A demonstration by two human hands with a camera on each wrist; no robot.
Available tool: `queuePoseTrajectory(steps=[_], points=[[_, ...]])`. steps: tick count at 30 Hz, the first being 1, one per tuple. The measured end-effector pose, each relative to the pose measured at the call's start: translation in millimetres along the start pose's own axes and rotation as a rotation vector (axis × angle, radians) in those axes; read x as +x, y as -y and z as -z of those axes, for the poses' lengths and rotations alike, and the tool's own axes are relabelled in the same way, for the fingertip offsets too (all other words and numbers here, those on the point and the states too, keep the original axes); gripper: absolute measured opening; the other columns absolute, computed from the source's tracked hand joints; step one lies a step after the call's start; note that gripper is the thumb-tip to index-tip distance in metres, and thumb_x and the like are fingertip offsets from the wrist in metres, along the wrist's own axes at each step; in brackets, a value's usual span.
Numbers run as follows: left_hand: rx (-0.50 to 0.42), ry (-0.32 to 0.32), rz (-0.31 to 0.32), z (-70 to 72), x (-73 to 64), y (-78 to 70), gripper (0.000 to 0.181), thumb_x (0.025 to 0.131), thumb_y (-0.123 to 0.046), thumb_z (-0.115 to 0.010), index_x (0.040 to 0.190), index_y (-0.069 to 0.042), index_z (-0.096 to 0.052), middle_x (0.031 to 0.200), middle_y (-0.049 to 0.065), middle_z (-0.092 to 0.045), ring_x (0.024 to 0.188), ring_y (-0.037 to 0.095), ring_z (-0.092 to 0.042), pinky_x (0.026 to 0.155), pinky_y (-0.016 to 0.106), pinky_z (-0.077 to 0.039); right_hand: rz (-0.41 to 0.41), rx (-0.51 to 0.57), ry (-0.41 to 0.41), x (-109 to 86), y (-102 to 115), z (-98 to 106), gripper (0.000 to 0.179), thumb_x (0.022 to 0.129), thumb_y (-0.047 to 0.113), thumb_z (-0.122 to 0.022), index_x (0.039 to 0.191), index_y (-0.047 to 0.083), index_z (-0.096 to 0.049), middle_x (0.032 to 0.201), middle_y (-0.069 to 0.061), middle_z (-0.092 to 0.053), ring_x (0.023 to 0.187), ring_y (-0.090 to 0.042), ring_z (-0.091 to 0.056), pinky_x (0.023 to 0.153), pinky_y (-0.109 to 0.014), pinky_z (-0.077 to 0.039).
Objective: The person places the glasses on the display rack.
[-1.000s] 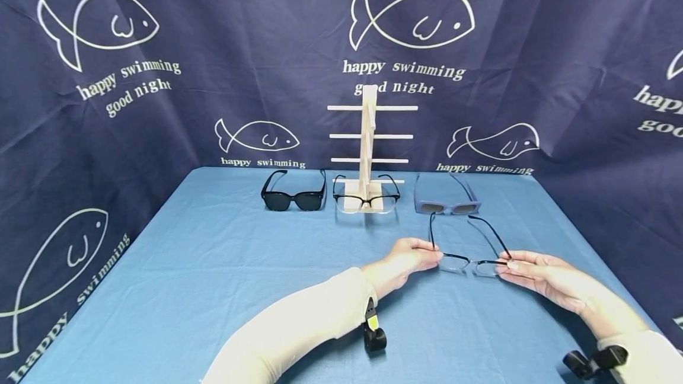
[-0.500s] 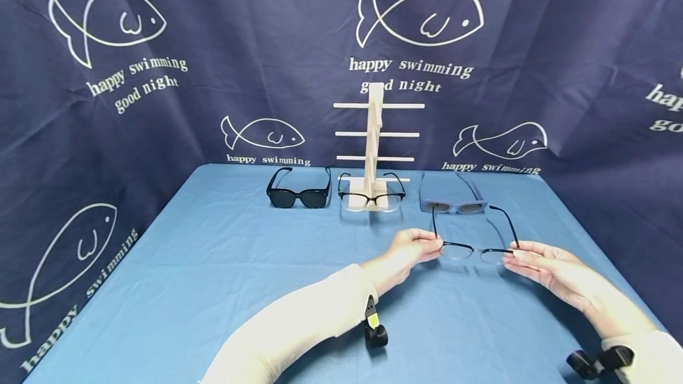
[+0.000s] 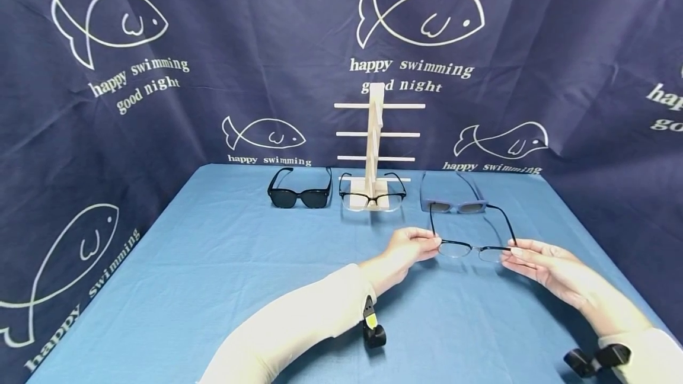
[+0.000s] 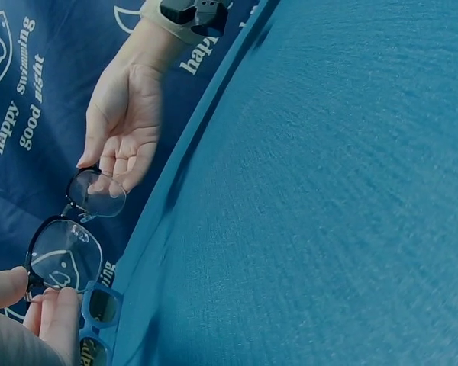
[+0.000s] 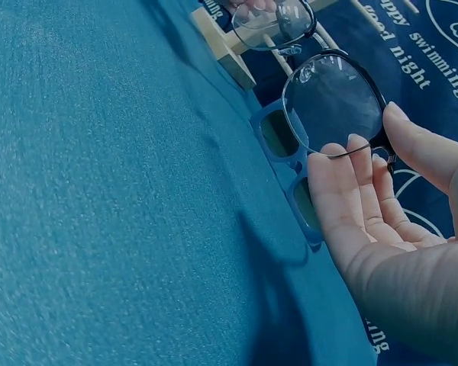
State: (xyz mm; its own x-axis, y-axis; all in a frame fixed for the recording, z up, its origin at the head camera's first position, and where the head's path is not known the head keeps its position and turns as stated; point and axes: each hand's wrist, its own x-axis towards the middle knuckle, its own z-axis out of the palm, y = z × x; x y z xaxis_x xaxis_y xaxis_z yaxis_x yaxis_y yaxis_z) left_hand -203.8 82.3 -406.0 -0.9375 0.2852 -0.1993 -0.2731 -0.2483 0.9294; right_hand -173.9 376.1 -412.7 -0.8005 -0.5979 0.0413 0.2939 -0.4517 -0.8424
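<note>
A pair of half-rim eyeglasses (image 3: 455, 243) with black browlines and clear lenses is held up over the blue table, temples unfolded and pointing away from me. My left hand (image 3: 408, 246) pinches its left end, thumb against fingers. At the other end my right hand (image 3: 552, 271) pinches the frame near the hinge. Up close in the right wrist view, the thumb presses the dark rim, and fingertips lie against the clear lens (image 5: 336, 99). Just behind the held pair, blue-framed sunglasses (image 3: 472, 208) rest on the table, partly overlapped by its temple tips.
A wooden display stand (image 3: 373, 141) with several crossbars rises at the back middle. Black-rimmed clear glasses (image 3: 395, 195) sit at its base. Black sunglasses (image 3: 299, 197) lie to their left. A navy fish-print curtain (image 3: 299, 46) hangs behind the blue tablecloth (image 3: 213, 277).
Both hands have raised the eyeglasses slightly and moved them away from me, closer to the blue sunglasses. The head view has shifted a little. Over the last half second there is hardly any movement.
</note>
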Motion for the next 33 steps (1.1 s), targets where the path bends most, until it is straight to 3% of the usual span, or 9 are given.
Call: queuePoseTrajectory(steps=[8, 17, 26, 33], points=[[0.004, -0.012, 0.010, 0.4, 1.3, -1.6, 0.014, 0.085, 0.005, -0.069, 0.099, 0.006, -0.068, 0.100, 0.020, -0.072, 0.103, 0.037, -0.067, 0.083, 0.032, -0.061, -0.006, 0.051, 0.046, 0.1, -2, 2, 0.041, 0.102, -0.010, -0.028, 0.121, 0.000, -0.063, 0.121, -0.019, -0.066, 0.115, -0.029, -0.063, 0.104, -0.035, -0.050], [0.028, 0.006, -0.008, 6.1, 1.6, -5.7, 0.017, 0.085, 0.004, -0.069, 0.101, 0.007, -0.067, 0.100, 0.021, -0.072, 0.092, 0.027, -0.072, 0.084, 0.033, -0.061, 0.032, 0.047, 0.056, 3.2, -2, -7, 0.042, 0.101, -0.010, -0.027, 0.121, -0.001, -0.063, 0.120, -0.020, -0.066, 0.114, -0.030, -0.063, 0.103, -0.036, -0.050], [0.018, 0.033, -0.014, 5.4, -1.8, -13.9, 0.018, 0.085, 0.003, -0.069, 0.103, 0.007, -0.067, 0.100, 0.021, -0.072, 0.104, 0.037, -0.067, 0.088, 0.035, -0.060, 0.057, 0.052, 0.116, 5.6, 3, -10, 0.044, 0.102, -0.010, -0.023, 0.125, -0.003, -0.060, 0.122, -0.022, -0.064, 0.117, -0.031, -0.062, 0.105, -0.036, -0.049], [0.017, 0.035, -0.015, 5.9, -5.3, -17.3, 0.019, 0.085, 0.003, -0.069, 0.103, 0.007, -0.067, 0.101, 0.021, -0.072, 0.103, 0.036, -0.068, 0.089, 0.036, -0.060, 0.050, 0.065, 0.121, 7.2, 4, -10, 0.044, 0.102, -0.009, -0.023, 0.126, -0.003, -0.060, 0.122, -0.023, -0.064, 0.118, -0.031, -0.061, 0.106, -0.036, -0.048]])
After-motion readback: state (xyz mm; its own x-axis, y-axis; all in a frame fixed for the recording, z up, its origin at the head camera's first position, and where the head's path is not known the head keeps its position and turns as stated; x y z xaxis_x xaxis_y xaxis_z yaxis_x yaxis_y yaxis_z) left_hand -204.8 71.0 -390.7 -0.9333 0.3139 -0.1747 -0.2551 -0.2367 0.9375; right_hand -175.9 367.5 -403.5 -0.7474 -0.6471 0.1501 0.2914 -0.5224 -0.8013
